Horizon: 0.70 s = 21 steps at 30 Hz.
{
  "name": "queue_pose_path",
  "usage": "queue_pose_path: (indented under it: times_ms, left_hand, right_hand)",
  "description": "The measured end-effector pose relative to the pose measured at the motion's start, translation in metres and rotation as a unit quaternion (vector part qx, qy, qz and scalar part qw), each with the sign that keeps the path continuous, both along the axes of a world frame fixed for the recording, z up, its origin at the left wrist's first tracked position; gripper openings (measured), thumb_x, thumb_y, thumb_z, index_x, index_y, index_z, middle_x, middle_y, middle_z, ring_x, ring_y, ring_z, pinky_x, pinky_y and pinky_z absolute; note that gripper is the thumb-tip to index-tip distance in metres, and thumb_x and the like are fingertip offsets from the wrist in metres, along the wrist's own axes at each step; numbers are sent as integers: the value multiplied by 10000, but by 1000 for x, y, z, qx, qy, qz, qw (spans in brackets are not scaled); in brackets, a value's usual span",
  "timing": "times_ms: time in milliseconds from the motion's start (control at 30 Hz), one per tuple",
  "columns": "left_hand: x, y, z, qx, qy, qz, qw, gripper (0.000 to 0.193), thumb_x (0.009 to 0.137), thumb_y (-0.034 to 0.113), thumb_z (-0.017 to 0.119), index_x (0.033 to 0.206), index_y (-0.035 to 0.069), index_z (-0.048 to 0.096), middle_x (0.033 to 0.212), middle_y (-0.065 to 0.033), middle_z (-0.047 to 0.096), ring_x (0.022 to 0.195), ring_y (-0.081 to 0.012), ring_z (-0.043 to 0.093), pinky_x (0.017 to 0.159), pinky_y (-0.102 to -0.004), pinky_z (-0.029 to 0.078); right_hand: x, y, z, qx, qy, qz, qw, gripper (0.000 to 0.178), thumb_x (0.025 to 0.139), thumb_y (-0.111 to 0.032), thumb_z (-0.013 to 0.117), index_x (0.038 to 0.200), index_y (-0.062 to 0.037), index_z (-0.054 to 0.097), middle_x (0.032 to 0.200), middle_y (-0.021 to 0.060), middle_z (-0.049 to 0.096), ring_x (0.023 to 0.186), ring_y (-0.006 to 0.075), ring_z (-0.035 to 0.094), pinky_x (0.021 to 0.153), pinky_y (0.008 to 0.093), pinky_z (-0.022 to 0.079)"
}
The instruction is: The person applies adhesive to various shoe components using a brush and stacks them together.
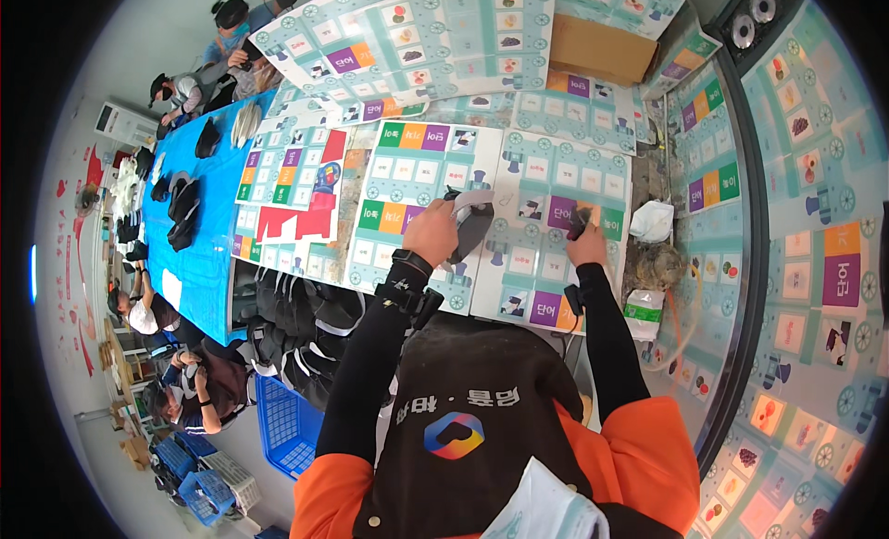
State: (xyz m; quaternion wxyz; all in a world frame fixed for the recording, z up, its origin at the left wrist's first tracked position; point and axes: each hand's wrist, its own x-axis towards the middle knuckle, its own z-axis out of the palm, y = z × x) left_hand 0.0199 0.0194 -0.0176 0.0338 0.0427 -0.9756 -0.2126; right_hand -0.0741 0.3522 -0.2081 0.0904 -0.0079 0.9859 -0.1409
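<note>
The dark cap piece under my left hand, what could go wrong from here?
The left hand pins the dark cap piece on slick printed sheets, so it could slide. The right hand holds a small dark tool close beside it; a slip might mark the piece or the sheet. The stack of dark caps sits at the table's edge and might spill toward the blue crate.

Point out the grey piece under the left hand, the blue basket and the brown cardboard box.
Grey piece (474, 226), head view, its dark middle.
Blue basket (289, 434), head view, its mesh floor.
Brown cardboard box (602, 50), head view, its top face.
</note>
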Motion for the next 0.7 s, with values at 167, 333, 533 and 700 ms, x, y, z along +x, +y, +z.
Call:
queue_pose_path:
  times_ms: [167, 333, 533, 700]
  left_hand:
    - [-11, 4, -4, 10, 2, 0, 1000, 168, 878, 112, 578, 1009, 20, 629, 1030, -177, 653, 866, -415, 671, 740, -506, 555]
    - [-28, 8, -3, -8, -6, -19, 1000, 158, 881, 123, 572, 974, 8, 629, 977, -192, 664, 857, -422, 673, 745, -511, 556]
    - [-26, 8, -2, -10, -16, -15, 1000, 180, 886, 134, 574, 996, 6, 639, 999, -190, 667, 867, -416, 678, 758, -501, 561]
    - [-24, 5, 0, -7, -16, -12, 1000, 204, 890, 140, 575, 1027, 7, 645, 1013, -189, 667, 876, -411, 680, 770, -495, 564]
  right_hand:
    - [38, -36, 65, -540, -299, -73, 783, 321, 779, 28, 543, 1078, -19, 649, 941, 117, 693, 904, 279, 699, 649, 423, 589]
    - [55, -77, 87, -509, -420, 19, 751, 360, 781, -15, 564, 1125, 36, 658, 854, 120, 698, 853, 207, 705, 552, 336, 553]
    - [68, -98, 91, -388, -228, 38, 892, 426, 809, -136, 619, 1211, -5, 666, 732, 129, 680, 659, 228, 691, 597, 360, 530]
    - [64, -100, 115, -333, -313, 74, 886, 404, 812, -176, 636, 1172, 1, 688, 839, 213, 712, 811, 359, 708, 753, 397, 541]
